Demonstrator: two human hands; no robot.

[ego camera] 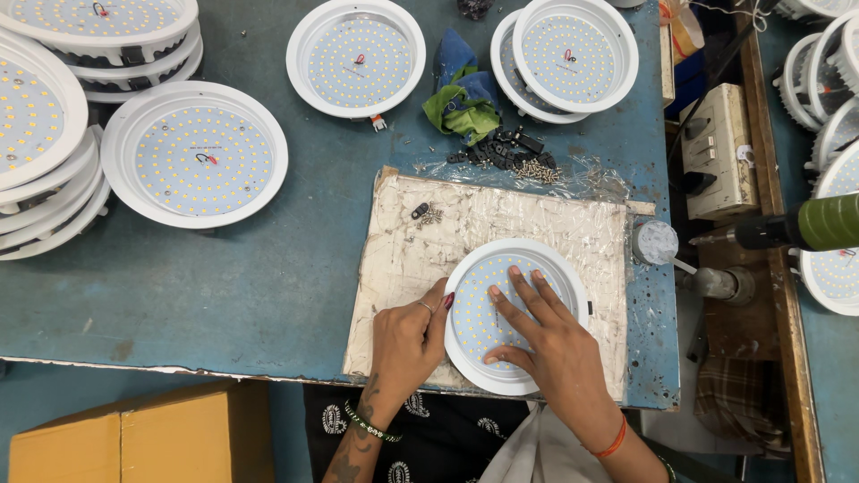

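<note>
My right hand (535, 333) lies flat with fingers spread on the LED face of a round white lamp housing (517, 315). My left hand (410, 344) is curled against that housing's left rim, thumb tip touching the edge, fingers tucked under and holding nothing else. The housing rests on a worn board wrapped in clear film (420, 268), directly beneath both hands.

Just beyond my left fingertips, a small black clip and a few screws (426, 213) sit on the board. Further out past the board's far edge lies a heap of black clips and screws (510, 154), and behind it a crumpled blue and green cloth (463, 94). To the right of my right hand, off the table, a green-handled power screwdriver (805, 225) points inward.

Far left of my left hand, a single housing (194, 154) lies face up on the blue table (224, 286), with stacked housings (45, 152) beyond it. Farthest ahead are another housing (355, 57) and a stacked pair (565, 55).
</note>
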